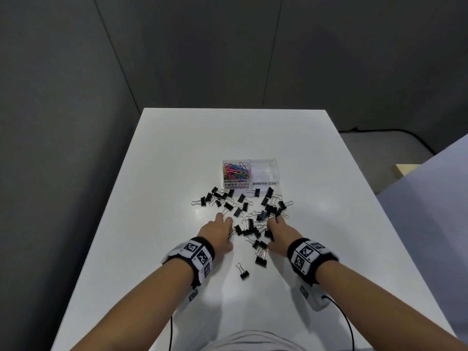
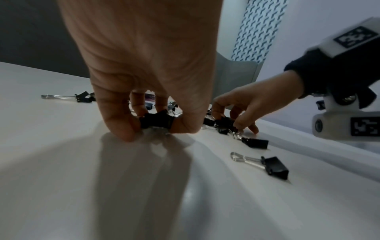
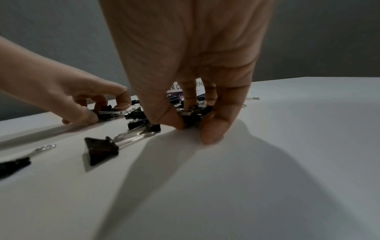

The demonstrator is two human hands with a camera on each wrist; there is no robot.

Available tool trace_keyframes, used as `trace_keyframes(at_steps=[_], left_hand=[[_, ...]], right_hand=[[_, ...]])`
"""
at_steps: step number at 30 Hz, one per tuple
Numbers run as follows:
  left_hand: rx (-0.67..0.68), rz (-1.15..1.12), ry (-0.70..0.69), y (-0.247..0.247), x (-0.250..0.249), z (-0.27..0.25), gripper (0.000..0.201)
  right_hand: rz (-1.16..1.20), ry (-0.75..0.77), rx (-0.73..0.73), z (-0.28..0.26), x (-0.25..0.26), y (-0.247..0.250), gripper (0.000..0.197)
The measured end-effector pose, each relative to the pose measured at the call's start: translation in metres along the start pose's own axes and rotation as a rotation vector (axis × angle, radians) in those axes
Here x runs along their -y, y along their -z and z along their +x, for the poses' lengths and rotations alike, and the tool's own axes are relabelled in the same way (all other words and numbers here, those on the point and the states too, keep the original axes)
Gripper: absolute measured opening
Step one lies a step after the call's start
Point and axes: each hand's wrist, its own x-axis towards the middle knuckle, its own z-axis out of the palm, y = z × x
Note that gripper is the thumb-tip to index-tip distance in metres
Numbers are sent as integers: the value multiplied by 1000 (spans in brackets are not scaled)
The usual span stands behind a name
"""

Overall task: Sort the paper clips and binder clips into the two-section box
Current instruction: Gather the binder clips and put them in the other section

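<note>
A clear two-section box (image 1: 250, 173) stands mid-table; its left part, labelled PAPER CLIPS, holds coloured paper clips (image 1: 236, 171), and its right part, labelled BINDER CLIPS, looks empty. Several black binder clips (image 1: 243, 206) lie scattered in front of it. My left hand (image 1: 219, 231) reaches down at the pile's near left edge, its thumb and fingers curled round black binder clips (image 2: 157, 121). My right hand (image 1: 278, 230) is at the pile's near right edge and pinches black binder clips (image 3: 190, 116) against the table.
The white table (image 1: 177, 160) has bare surface left, right and behind the box. Two stray binder clips (image 1: 243, 271) lie nearest me between my wrists. Dark walls surround the table; a pale surface sits off its right edge.
</note>
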Motion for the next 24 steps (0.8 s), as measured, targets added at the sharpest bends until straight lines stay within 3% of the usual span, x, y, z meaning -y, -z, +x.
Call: trace_keyframes(at_steps=[7,13,16,19,21,24], left_hand=[[-14,-55,29,-5,-3,-1,30],[-3,-77,19,2,6,-4,24],[9,-109,14,6,9,-2,22],[18,-173,14,10,15,-5,13],[14,-251,9,12,23,-5,13],[22,-339,-1,15,31,-2,20]], right_hand=[[-55,28,-47,-3,6,-4,33],[-21,31,-99,-5,8,1,6],[19,-1,-92,-3,3,2,11],[86,35,-104,-3,0,2,3],[118,32,-97,-3,-1,4,17],[168,16,-110,-3,-1,9,19]])
